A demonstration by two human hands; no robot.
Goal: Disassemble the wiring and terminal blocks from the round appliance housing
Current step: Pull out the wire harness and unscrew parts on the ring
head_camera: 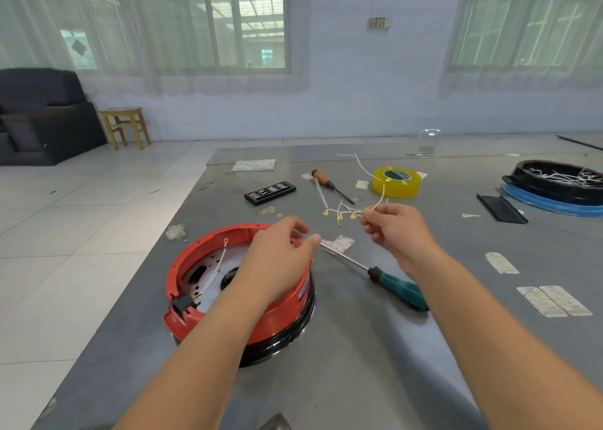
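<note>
A round red appliance housing (pixel 241 296) with a black base ring is set open side up on the grey table, near its left edge. Inside, a perforated metal plate is seen, with one white wire (pixel 215 268) ending in a ring terminal and a black terminal block (pixel 184 304) at the near rim. A bundle of white wires (pixel 350 209) with brass spade connectors is held clear of the housing, to its upper right.

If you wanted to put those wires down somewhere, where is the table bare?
Bare table lies near you, between the red housing and the paper labels. It is crowded around the yellow tape, the orange screwdriver and the green screwdriver.
</note>
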